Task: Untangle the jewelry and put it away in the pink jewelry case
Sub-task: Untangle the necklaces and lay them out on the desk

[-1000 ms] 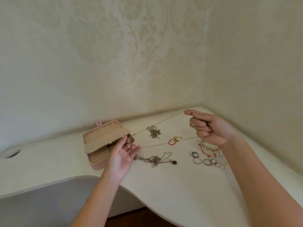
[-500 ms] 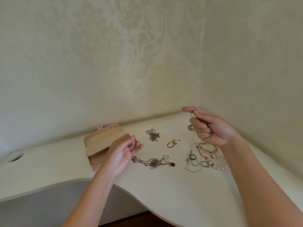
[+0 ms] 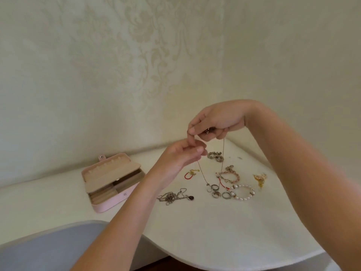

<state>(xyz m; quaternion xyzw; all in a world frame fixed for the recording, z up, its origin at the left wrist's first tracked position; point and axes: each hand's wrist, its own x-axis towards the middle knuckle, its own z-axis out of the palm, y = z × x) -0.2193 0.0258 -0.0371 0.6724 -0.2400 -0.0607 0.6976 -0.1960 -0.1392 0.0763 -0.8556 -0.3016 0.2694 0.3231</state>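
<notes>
Pale patterned wallpaper backs a white corner table. At the left of it sits the pink jewelry case, lid tipped back and inner tray showing; no piece can be made out in its compartments.

Right of the case the left hand is raised above the table with its fingers curled, its fingertips up against a thin chain and apparently pinching it. Below that hand, near the table's front, lies a knotted silver necklace with a dark pendant, and just beyond it a small red cord bracelet.

The chain hangs in a long loop whose bottom reaches the table among several rings. Both its upper ends run to the right hand, held highest, thumb and fingers closed on it. A silver cluster lies further back.

To the right sit a pink bead bracelet, a pearl bracelet and, furthest right, a gold piece.

My judgement: the task is at an early stage. One chain is lifted free and looks ready to be gathered and carried left to the case. The knotted silver necklace is not yet untangled, and everything else on the table waits to be put away.
</notes>
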